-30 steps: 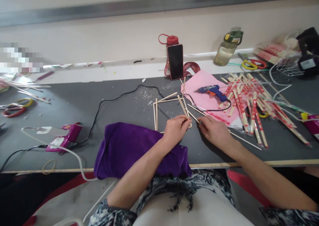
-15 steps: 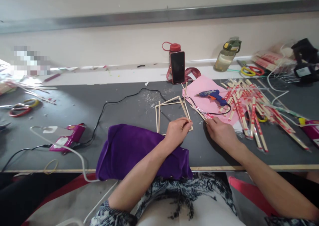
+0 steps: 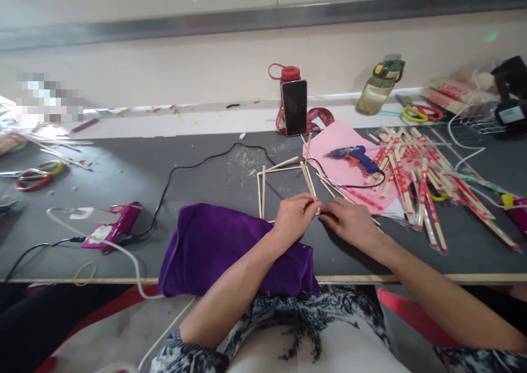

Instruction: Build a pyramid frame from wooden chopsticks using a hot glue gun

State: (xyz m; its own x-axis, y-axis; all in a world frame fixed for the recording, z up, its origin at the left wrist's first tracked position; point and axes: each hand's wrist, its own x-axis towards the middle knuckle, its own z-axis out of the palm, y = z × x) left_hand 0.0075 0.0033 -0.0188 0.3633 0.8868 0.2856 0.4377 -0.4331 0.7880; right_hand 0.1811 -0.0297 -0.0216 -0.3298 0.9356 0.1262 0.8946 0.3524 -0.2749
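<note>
My left hand is closed in a pinch on a wooden stick at the front right corner of a square stick frame. My right hand is just right of that corner, its fingers bent toward it; whether they hold anything is hidden. Loose sticks lie behind my right hand, on and beside a pink sheet. On that sheet rests a blue glue gun. A purple cloth lies under my left wrist.
Wrapped chopsticks are heaped on the right. A phone leans on a red-capped bottle; a green-lidded bottle stands behind. A black cable crosses the grey table. Scissors lie far left, a purple power bank nearer.
My right hand has moved left from the loose sticks to the frame's corner beside my left hand. The sticks it was touching now lie on the table. My left hand has barely moved.
</note>
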